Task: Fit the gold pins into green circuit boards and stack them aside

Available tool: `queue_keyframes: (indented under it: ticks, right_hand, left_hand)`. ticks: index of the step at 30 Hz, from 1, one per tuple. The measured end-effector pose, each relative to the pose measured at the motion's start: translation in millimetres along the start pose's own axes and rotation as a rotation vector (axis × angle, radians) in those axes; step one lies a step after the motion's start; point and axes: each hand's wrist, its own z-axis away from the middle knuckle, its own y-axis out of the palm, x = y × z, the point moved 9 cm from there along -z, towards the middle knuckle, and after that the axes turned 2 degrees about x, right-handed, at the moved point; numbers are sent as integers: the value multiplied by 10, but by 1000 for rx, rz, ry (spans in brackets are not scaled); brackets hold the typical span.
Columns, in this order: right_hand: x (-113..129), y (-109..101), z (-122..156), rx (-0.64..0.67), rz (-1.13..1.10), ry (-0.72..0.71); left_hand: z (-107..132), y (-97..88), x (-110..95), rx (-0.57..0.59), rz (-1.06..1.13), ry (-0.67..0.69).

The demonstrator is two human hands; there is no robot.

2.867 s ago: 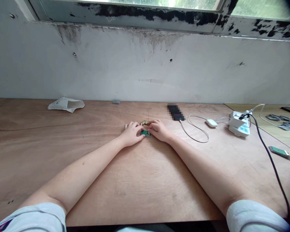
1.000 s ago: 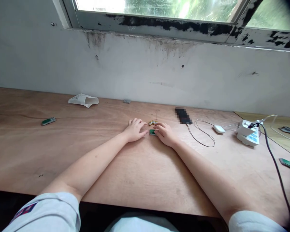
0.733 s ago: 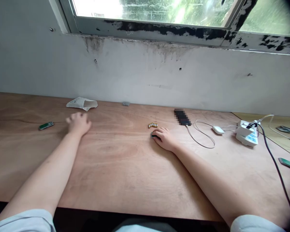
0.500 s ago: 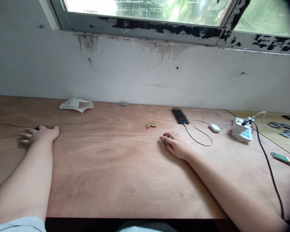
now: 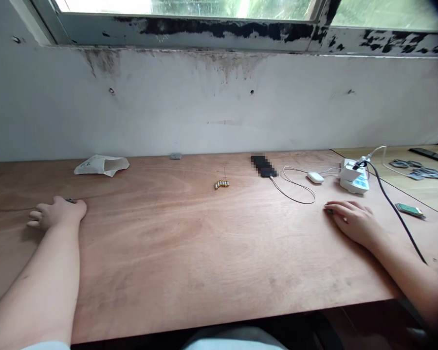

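My left hand [image 5: 56, 213] lies on the wooden table [image 5: 204, 243] at the far left. Its fingers are curled over a small dark-green device [image 5: 70, 200], of which only a tip shows by the thumb. My right hand [image 5: 352, 221] rests palm down at the right of the table. Its fingers are pressed together on a small dark part [image 5: 328, 210] that peeks out at the fingertips. A short row of small yellow batteries [image 5: 221, 184] lies alone at the table's middle back, far from both hands.
A crumpled white paper bag [image 5: 101, 165] and a small grey piece [image 5: 175, 156] lie near the wall. A dark phone [image 5: 263, 166], a white cable, a white puck [image 5: 315, 177], a white power strip [image 5: 354, 178], a black cord [image 5: 397, 214] and a green device [image 5: 409, 210] sit at the right.
My hands have parted from the batteries. The left one swept far left onto the green device. The right one slid far right along the table with the small part under its fingers.
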Motion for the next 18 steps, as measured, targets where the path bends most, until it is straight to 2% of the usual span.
queue_keyframes:
  ticks: [3, 7, 13, 16, 18]
  right_hand:
    - [-471, 7, -7, -42, 1, 94]
    - [-1002, 88, -123, -28, 60, 260]
    - [-1514, 23, -197, -75, 87, 436]
    - [-1872, 37, -163, -66, 47, 591]
    - [-2048, 52, -143, -87, 36, 632]
  left_hand:
    - [4, 25, 56, 4, -33, -144]
    - [21, 49, -14, -6, -45, -90]
    - [211, 53, -258, -20, -109, 59]
    - [419, 11, -450, -53, -168, 179]
    - [621, -10, -597, -67, -198, 281]
